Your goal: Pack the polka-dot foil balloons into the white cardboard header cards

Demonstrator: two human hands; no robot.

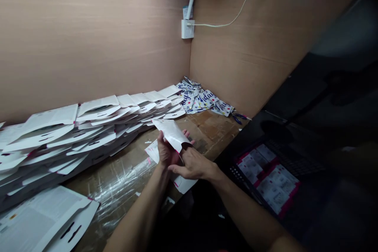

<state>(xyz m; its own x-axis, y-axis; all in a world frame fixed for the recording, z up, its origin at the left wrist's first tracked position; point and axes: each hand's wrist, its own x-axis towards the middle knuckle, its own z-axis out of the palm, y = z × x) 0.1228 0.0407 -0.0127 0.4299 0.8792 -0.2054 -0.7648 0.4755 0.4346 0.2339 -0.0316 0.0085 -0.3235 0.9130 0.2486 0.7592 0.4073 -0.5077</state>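
A white envelope [174, 133] lies across the palm of my left hand [165, 150]. The left thumb presses its near side, and the left fingertips show past its far edge. My right hand [195, 163] is at the envelope's open end, with its fingers bent into the dark mouth and its thumb sticking out to the left. Those right fingers are partly hidden, so what they grip inside is not visible. Under the hands are another white envelope [152, 150] and a white flap with pink edging [185, 184], both partly covered.
Stacks of white envelopes with slotted flaps [97, 106] line the back wall. A larger envelope [44, 220] lies front left. Printed packets [195, 96] and scissors [238, 117] sit in the far corner. A dark crate [265, 177] holds pink-edged packs. A wall socket [188, 29] has a cable.
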